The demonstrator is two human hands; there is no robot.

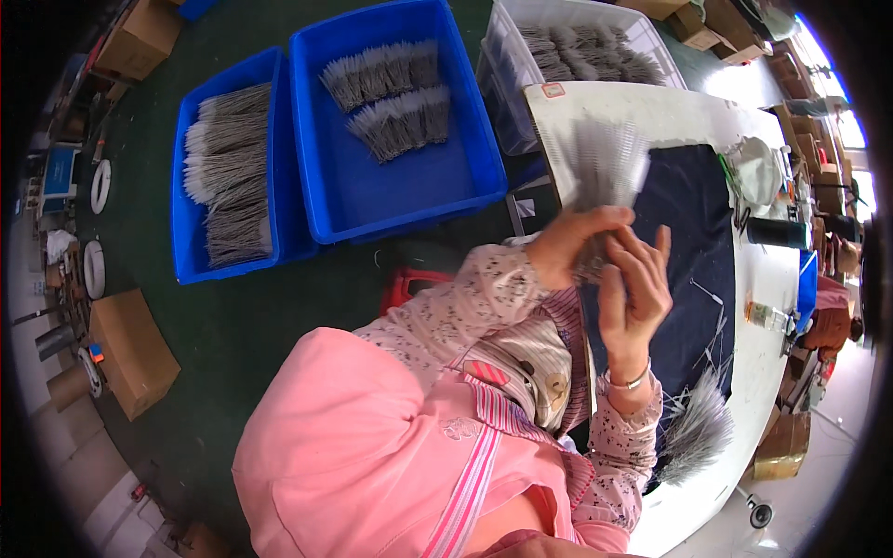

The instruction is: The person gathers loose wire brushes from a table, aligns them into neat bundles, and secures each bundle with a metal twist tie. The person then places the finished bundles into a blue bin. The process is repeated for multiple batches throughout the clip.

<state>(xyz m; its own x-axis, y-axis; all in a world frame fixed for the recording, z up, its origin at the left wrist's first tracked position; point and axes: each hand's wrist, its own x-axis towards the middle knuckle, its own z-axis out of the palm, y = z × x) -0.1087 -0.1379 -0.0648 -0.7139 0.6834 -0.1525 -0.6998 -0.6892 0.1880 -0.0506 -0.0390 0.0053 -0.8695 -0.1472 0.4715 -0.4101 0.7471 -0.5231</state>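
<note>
My left hand and my right hand close together around a bundle of thin grey wires. The bundle fans out upward above my fingers, over the edge of a white table. My right wrist wears a thin bracelet. Under my hands a dark blue cloth covers part of the table. A loose sheaf of the same grey wires lies at the cloth's near end, with a few stray wires scattered beside it.
Two blue bins on the dark green floor hold grey wire bundles. A pale bin holds more. Cardboard boxes stand at the left, a red stool by my body, and a black roll on the table.
</note>
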